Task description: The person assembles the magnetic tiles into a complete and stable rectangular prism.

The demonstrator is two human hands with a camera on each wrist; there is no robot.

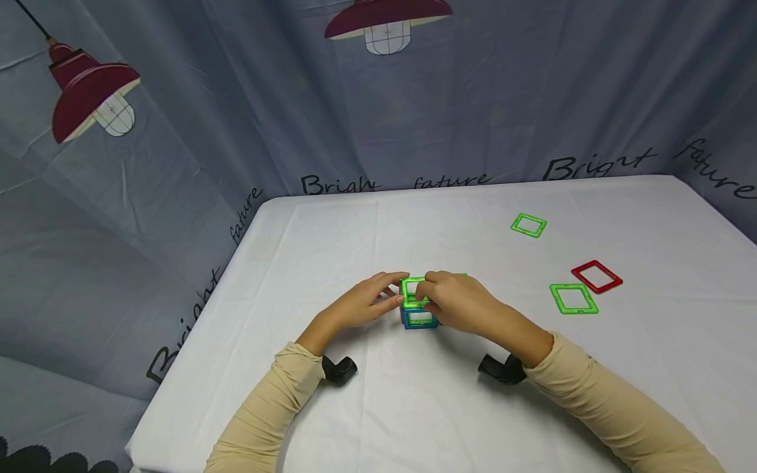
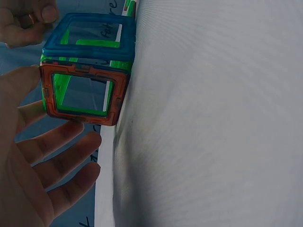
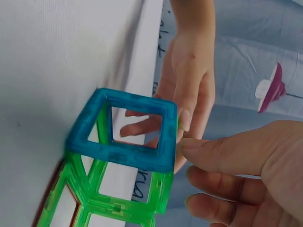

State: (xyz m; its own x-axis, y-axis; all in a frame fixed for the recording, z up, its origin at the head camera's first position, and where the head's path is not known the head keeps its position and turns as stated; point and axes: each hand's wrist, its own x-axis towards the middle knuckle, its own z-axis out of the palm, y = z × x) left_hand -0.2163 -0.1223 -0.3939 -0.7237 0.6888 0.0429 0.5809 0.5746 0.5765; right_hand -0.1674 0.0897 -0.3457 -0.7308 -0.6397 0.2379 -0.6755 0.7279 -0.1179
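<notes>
A small box of square magnetic tiles (image 1: 420,320) stands on the table between both hands, blue on the near side and green on top. In the left wrist view its left side is an orange tile (image 2: 120,101). My left hand (image 1: 363,303) holds the box at its left, thumb on the near upper corner, fingers on the far edge, the other fingers spread. My right hand (image 1: 464,302) is bent over the top green tile (image 1: 409,303), thumb and forefinger pinching its edge. More green tiles (image 3: 118,208) join the box on its right, partly hidden by this hand.
To the right, a red tile (image 1: 615,284) lies close beside a loose green tile (image 1: 594,309). Another green tile (image 1: 541,230) lies farther back. White cloth (image 1: 414,420) covers the table, and a grey-blue printed curtain (image 1: 473,98) hangs behind it. Black wrist mounts sit under both forearms.
</notes>
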